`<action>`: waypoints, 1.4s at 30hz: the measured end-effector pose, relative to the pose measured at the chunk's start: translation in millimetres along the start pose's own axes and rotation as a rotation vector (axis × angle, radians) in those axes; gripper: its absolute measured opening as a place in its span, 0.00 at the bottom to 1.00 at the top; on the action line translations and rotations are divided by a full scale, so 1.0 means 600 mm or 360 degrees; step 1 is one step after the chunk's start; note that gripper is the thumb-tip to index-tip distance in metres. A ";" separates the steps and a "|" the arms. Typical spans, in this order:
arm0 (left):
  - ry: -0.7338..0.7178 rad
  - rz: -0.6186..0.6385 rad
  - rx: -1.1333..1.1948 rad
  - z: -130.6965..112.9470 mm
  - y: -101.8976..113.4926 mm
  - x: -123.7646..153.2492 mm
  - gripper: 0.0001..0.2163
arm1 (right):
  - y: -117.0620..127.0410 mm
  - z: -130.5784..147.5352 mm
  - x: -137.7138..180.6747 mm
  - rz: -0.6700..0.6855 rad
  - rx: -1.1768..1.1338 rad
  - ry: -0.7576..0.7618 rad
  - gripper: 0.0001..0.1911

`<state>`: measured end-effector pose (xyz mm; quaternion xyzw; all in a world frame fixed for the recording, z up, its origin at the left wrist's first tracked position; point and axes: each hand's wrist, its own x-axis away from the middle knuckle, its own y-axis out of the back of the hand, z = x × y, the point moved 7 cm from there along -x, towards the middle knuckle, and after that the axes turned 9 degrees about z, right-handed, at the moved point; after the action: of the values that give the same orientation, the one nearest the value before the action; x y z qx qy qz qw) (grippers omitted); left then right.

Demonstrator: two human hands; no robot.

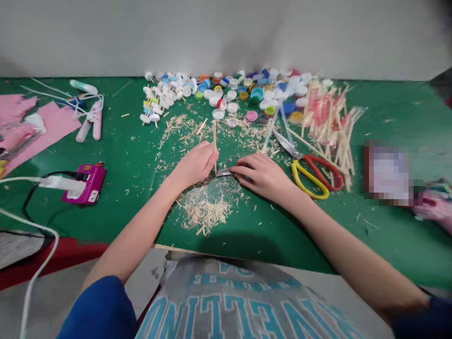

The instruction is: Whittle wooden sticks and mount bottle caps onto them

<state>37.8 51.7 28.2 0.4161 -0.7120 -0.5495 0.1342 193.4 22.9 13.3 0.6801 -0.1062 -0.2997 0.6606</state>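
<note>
My left hand [199, 162] is closed round a thin wooden stick [214, 134], held upright over the green tabletop [243, 235]. In my right hand [263, 176] is a small knife [223, 173]; its short metal blade points left and meets the stick's lower part, while my fingers hide its handle. Wood shavings [206, 212] lie in a heap just in front of my hands, with more scattered beyond them. To the right of my right hand rest large scissors [310, 174], one handle loop yellow and the other red, blades apart.
Bottle caps [231, 95] line the wall, and white ones on short sticks [165, 96] stand at their left. Wooden sticks [332, 127] are piled right. A pink device with cables [86, 183], glue guns [92, 120] and pink sheets [52, 122] occupy the left.
</note>
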 end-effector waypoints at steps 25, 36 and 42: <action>0.0032 -0.0108 0.0046 0.002 0.003 0.005 0.16 | 0.029 0.009 0.011 -0.0218 0.0269 -0.0181 0.12; -0.0018 -0.0146 -0.0007 -0.013 0.008 0.002 0.14 | 0.036 0.033 0.007 -0.0115 0.0400 -0.0075 0.21; -0.0014 -0.0178 -0.0028 -0.010 0.008 0.005 0.14 | 0.027 0.044 0.000 -0.0010 0.0481 -0.0046 0.19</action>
<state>37.6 45.7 33.8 0.4517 -0.6832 -0.5643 0.1037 182.8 -0.8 30.5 0.7677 -0.1576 -0.2921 0.5482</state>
